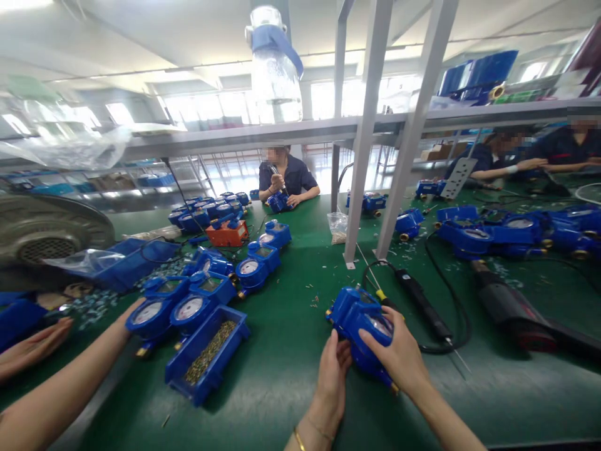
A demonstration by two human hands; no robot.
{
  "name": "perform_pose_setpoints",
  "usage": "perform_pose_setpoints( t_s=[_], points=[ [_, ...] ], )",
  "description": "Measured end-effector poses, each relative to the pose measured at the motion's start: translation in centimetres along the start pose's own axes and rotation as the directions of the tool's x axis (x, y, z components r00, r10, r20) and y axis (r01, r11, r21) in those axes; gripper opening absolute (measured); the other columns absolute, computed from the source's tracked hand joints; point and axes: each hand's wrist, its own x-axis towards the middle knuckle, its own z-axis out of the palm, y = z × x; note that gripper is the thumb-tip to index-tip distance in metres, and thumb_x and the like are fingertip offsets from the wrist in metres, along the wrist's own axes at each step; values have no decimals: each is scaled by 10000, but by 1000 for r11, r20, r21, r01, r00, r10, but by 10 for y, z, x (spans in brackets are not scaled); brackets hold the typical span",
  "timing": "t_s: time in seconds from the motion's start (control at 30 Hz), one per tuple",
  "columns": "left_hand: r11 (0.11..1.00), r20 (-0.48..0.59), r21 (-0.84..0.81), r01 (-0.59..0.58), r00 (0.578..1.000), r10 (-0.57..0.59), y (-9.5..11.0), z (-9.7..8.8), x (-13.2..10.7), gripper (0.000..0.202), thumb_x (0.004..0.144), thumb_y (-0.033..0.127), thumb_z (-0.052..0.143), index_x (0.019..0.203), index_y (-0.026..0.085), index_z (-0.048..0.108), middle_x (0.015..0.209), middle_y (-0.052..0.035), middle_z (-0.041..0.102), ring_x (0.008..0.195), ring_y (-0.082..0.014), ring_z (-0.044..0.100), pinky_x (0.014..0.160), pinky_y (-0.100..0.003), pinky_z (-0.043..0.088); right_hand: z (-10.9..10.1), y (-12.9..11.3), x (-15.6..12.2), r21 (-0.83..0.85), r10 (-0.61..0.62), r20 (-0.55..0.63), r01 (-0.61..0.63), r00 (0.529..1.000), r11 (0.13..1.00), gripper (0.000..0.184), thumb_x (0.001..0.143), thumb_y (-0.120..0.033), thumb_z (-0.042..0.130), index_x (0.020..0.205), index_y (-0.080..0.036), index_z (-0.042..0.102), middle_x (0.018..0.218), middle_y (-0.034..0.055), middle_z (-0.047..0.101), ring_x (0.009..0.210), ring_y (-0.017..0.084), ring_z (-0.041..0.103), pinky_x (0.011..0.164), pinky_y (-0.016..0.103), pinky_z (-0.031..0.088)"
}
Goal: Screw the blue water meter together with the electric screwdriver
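Note:
A blue water meter [355,313] with a round glass dial rests on the green table mat [282,351] in front of me. My right hand [399,356] wraps over its right side, fingers closed on the housing. My left hand [332,368], with a thin bracelet at the wrist, pinches the meter's lower left edge. A black electric screwdriver [422,305] with a coiled cable lies just right of the meter.
A blue tray of small screws [206,354] sits to the left beside rows of blue meters [188,307]. A co-worker's arm [70,376] reaches to them from the left. An orange box [228,233], grey shelf posts [366,156] and seated people stand farther back.

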Motion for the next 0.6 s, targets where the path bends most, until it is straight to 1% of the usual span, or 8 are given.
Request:
perform_pose_setpoints(
  t_s=[0.1,0.17,0.27,0.33,0.43,0.5,0.53,0.6],
  points=[
    [994,-106,-24,-104,989,101,2,4,-19,1036,610,719,866,1383,123,517,1270,-196,686,1260,-331,613,1049,-382,477,-5,13,0,286,130,59,-141,990,948,779,584,-607,838,1201,-193,604,1153,129,700,1146,368,656,1108,568,455],
    [980,-101,17,-198,975,198,5,5,-32,1037,672,646,874,1459,132,437,1282,-185,686,1249,-307,622,1064,-366,475,-5,22,-8,394,174,102,-200,979,897,675,662,-654,759,1156,-216,622,1105,110,718,1097,352,679,1027,554,531],
    [951,-43,128,-280,957,287,13,7,-41,819,715,616,859,1309,127,575,1193,-163,720,1169,-298,653,1033,-360,499,3,30,-27,537,227,167,-281,960,795,561,736,-706,664,1060,-248,654,1045,83,729,1039,333,694,936,531,593],
    [963,-27,151,-223,973,230,19,9,-39,718,700,649,848,1165,137,655,1160,-150,732,1152,-318,661,1010,-377,520,11,29,-41,605,241,206,-317,948,731,539,765,-708,654,1047,-249,668,1058,77,733,1036,324,696,945,517,595],
    [992,1,83,-97,995,97,28,6,-33,762,657,675,860,1189,164,668,1200,-139,737,1182,-355,668,1040,-429,528,24,23,-58,682,232,253,-343,939,646,659,724,-662,752,1215,-236,646,1165,80,728,1096,329,690,998,518,571],
    [994,0,80,-68,998,68,34,-3,-31,765,640,640,888,1211,180,671,1241,-137,730,1240,-365,648,1093,-444,507,35,21,-65,737,223,270,-350,937,579,825,686,-610,823,1370,-227,565,1253,93,706,1159,332,676,1035,518,545],
    [991,-5,110,-70,997,71,37,-10,-29,711,673,612,882,1207,189,679,1278,-134,717,1299,-359,614,1129,-439,485,42,22,-66,762,212,264,-338,941,553,872,699,-590,833,1427,-225,520,1299,103,689,1194,327,665,1054,510,530],
    [979,-65,196,-58,995,72,45,-28,-21,637,653,574,895,1131,194,713,1293,-139,712,1384,-390,541,1166,-474,459,58,30,-62,812,143,204,-249,968,528,906,675,-570,867,1436,-223,521,1343,124,665,1212,334,655,1045,488,525]
  ],
)
